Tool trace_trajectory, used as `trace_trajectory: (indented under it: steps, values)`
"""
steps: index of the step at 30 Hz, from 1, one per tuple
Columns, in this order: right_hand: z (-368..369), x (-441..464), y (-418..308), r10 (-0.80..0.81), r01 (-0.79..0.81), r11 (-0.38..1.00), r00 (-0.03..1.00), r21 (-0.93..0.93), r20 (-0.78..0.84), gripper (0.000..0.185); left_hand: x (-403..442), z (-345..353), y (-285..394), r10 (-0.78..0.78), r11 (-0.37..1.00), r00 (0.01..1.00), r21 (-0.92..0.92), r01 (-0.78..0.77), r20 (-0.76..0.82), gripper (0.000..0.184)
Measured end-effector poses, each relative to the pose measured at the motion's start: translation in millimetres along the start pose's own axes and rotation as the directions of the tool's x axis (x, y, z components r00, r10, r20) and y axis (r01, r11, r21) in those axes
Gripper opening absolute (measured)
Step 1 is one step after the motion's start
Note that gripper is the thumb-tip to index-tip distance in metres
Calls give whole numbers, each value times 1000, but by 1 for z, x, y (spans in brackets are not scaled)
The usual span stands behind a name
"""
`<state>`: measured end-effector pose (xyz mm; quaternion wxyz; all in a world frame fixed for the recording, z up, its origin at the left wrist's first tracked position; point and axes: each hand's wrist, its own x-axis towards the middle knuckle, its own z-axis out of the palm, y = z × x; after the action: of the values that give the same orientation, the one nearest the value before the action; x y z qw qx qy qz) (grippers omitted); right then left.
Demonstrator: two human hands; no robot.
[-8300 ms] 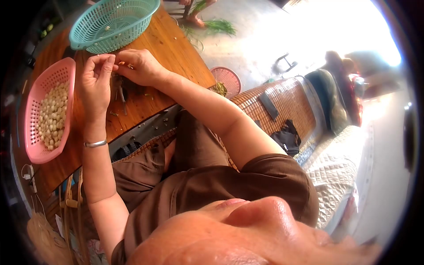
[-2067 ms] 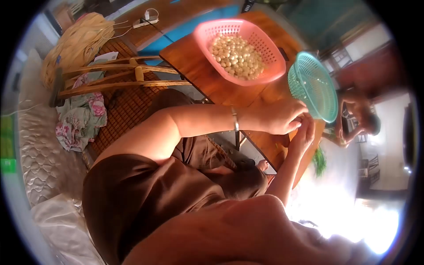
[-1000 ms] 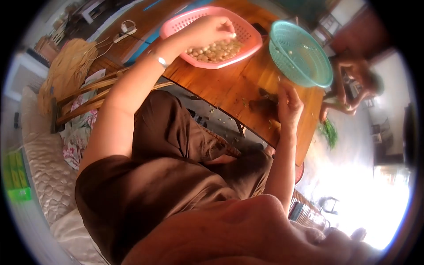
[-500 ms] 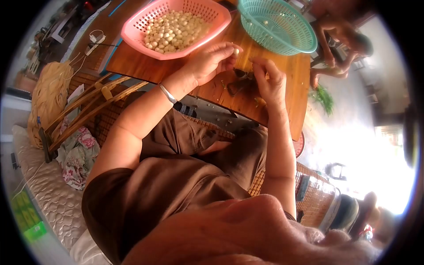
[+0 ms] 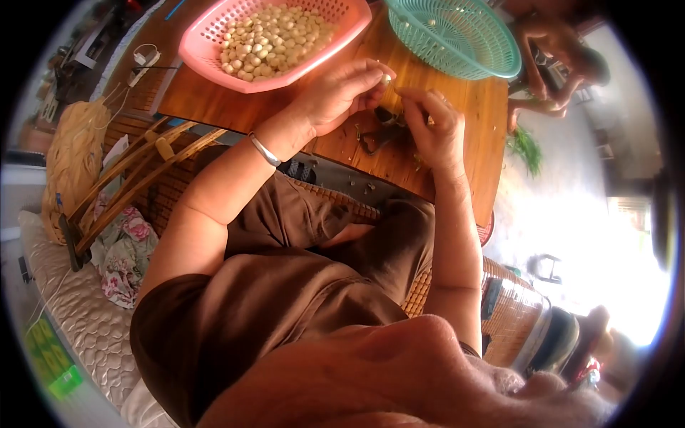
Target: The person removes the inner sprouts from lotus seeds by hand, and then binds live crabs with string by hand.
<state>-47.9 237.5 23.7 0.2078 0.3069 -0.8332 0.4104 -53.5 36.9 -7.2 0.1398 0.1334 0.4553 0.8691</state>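
Note:
My left hand (image 5: 346, 96), with a silver bangle on its wrist, pinches a small pale lotus seed (image 5: 387, 79) between thumb and forefinger. My right hand (image 5: 434, 128) is just to the right, its thumb and forefinger pressed together close to the seed; whatever lies between them is too small to make out. Below the hands, on the wooden table (image 5: 471, 150), lie a dark object (image 5: 382, 135) and small scraps, partly hidden. Beyond my left hand stands a pink basket (image 5: 275, 84) full of similar pale seeds. A teal basket (image 5: 457, 60) behind my right hand holds only a few.
A person (image 5: 556, 64) sits bent over past the table's right side, near green stalks (image 5: 526, 150) on the floor. To my left are wooden crutches (image 5: 135, 175), a woven basket (image 5: 75, 160) and a floral cloth (image 5: 128, 250). A white power strip (image 5: 145, 65) lies beyond.
My right fingertips have come closer to the seed in my left hand. The view has shifted slightly, and the baskets sit a little higher in it.

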Motion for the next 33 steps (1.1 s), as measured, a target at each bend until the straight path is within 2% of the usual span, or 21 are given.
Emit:
trace_trajectory:
  steps: [7,9,10,12,16,21,33]
  values:
    - [0,0,0,-3,3,1000,1000,0,4,15,-2,4,2,31,996,999,79,-30,-10,23]
    - [0,0,0,-10,10,1000,1000,1,6,14,-5,9,6,60,976,995,213,-42,-78,24]
    - [0,0,0,-11,11,1000,1000,1,7,14,-4,8,5,61,976,995,213,-43,-78,24]
    - [1,0,0,-16,16,1000,1000,-20,13,14,-2,5,3,160,926,987,351,-140,-30,23]
    - [1,0,1,-26,26,999,999,-22,22,13,-2,4,4,195,889,981,424,-176,-2,23]
    - [1,1,2,-69,71,996,997,-52,40,14,-2,4,4,265,761,964,617,-200,-15,22]
    - [2,1,2,-62,65,997,996,-47,65,13,-3,4,7,240,718,971,670,-191,20,26]
